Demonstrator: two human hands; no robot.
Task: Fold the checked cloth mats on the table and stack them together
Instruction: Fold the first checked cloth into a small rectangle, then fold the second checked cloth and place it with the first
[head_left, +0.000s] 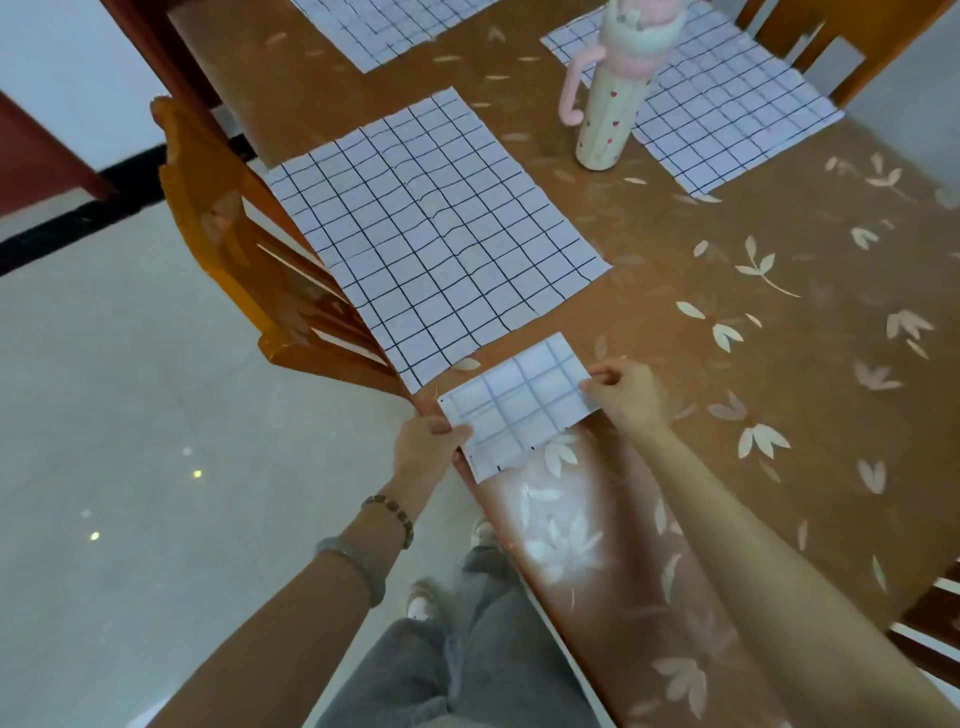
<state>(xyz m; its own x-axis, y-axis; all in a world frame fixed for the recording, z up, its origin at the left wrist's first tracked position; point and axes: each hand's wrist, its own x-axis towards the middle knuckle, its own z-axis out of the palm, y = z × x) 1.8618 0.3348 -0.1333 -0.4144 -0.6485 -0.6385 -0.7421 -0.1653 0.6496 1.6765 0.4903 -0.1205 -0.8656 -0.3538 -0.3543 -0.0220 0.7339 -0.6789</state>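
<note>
Folded mat (517, 405): small checked rectangle, pale side up, lying at the near left edge of the table (779, 364), its near corner right at the table's rim
Left hand (426, 441): thumb on top and fingers under the mat's left corner, pinching it just off the table edge
Right hand (626, 392): fingertips closed on the mat's right corner, resting on the tabletop
Flat mat (431, 234): spread open just beyond the folded one, a narrow strip of bare table between them; its left edge runs along the table's rim, next to the chair back
Chair (260, 270): orange wood, pushed in tight against the left side of the table
Far mats: one (384, 26) at the top left, cut off by the frame; another (727, 104) at the top right, both lying flat
Tumbler (618, 88): pink-handled, upright, standing beside the near left edge of the top-right mat
Open room: wide bare stretch of leaf-patterned tabletop to the right of the hands; a second chair (930, 613) peeks in at the lower right
Floor (130, 415): pale tile, open on the left
</note>
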